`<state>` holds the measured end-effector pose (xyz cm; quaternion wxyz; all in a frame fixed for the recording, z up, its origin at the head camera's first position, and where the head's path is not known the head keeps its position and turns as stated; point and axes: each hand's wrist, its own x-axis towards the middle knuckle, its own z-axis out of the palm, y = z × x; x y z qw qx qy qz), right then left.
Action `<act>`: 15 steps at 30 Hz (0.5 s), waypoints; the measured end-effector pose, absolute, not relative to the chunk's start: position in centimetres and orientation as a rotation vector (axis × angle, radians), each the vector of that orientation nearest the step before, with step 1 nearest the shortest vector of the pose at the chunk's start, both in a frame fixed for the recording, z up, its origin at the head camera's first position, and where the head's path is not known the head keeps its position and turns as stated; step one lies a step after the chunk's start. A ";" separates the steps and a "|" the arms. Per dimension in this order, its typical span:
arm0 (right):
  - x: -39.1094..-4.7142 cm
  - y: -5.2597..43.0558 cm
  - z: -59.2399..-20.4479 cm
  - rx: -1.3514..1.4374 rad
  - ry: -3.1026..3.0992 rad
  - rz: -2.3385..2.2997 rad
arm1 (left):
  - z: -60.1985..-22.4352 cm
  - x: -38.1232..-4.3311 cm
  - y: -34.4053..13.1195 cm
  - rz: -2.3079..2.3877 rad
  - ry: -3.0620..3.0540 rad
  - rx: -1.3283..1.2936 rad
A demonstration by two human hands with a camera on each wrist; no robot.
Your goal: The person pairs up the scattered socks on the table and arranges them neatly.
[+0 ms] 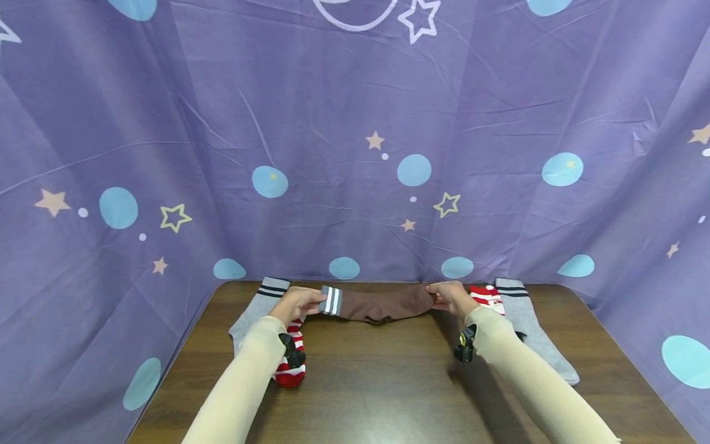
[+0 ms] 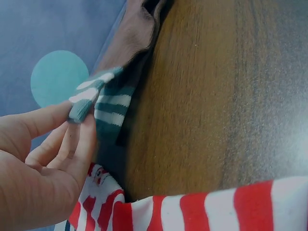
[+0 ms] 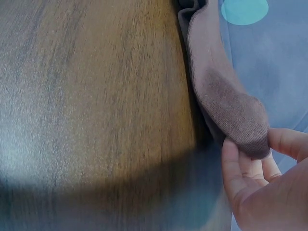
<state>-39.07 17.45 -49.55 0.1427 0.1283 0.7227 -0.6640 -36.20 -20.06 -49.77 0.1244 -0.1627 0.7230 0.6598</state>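
A brown sock (image 1: 368, 305) with a grey-blue, white-striped cuff stretches sideways between my two hands near the table's back edge. My left hand (image 1: 299, 302) pinches a corner of its cuff (image 2: 89, 98) between thumb and fingers. Beside that corner hangs another striped layer (image 2: 113, 106); I cannot tell whether it belongs to a second sock. My right hand (image 1: 450, 297) pinches the toe end (image 3: 245, 125), thumb on one side and fingers on the other. The middle of the sock sags slightly, with a fold along its lower edge.
On the left of the wooden table (image 1: 371, 382) lie a grey sock (image 1: 252, 317) and a red-and-white striped sock (image 1: 290, 377). Another grey sock (image 1: 535, 333) and a red-and-white one (image 1: 488, 296) lie at the right, partly behind my forearm. A purple curtain (image 1: 333, 123) hangs behind.
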 end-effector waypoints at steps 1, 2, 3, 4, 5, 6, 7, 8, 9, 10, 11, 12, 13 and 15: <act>-39.1 17.4 -49.6 0.376 2.084 -1.916 | -49.8 -36.2 -20.0 1.928 2.112 -0.470; -39.1 17.4 -49.6 0.387 2.082 -1.916 | -49.9 -36.3 -19.9 1.934 2.115 -0.468; -39.1 17.4 -49.6 0.394 2.079 -1.915 | -50.0 -36.3 -19.8 1.938 2.121 -0.465; -39.1 17.4 -49.6 0.399 2.076 -1.915 | -50.0 -36.3 -19.8 1.938 2.126 -0.463; -39.1 17.4 -49.5 0.404 2.072 -1.914 | -50.1 -36.4 -19.7 1.940 2.135 -0.463; -39.0 17.4 -49.5 0.409 2.070 -1.913 | -50.3 -36.5 -19.6 1.940 2.140 -0.463; -39.0 17.5 -49.4 0.419 2.070 -1.911 | -50.7 -36.8 -19.9 1.964 2.120 -0.440; -39.0 17.5 -49.4 0.427 2.068 -1.912 | -51.3 -37.2 -20.1 1.989 2.112 -0.406; -38.9 17.6 -49.4 0.428 2.063 -1.915 | -52.7 -38.2 -20.6 2.014 2.097 -0.396; -38.9 17.7 -49.4 0.432 2.059 -1.918 | -53.9 -39.2 -21.0 2.040 2.081 -0.398; -38.9 17.8 -49.4 0.432 2.055 -1.921 | -55.1 -40.0 -21.5 2.077 2.064 -0.367; -38.9 17.9 -49.4 0.435 2.050 -1.927 | -55.7 -40.4 -21.6 2.092 2.062 -0.369; -39.0 18.0 -49.5 0.442 2.045 -1.932 | -56.0 -40.5 -21.6 2.109 2.068 -0.382; -39.1 18.2 -49.6 0.455 2.041 -1.935 | -55.3 -40.0 -21.0 2.094 2.124 -0.471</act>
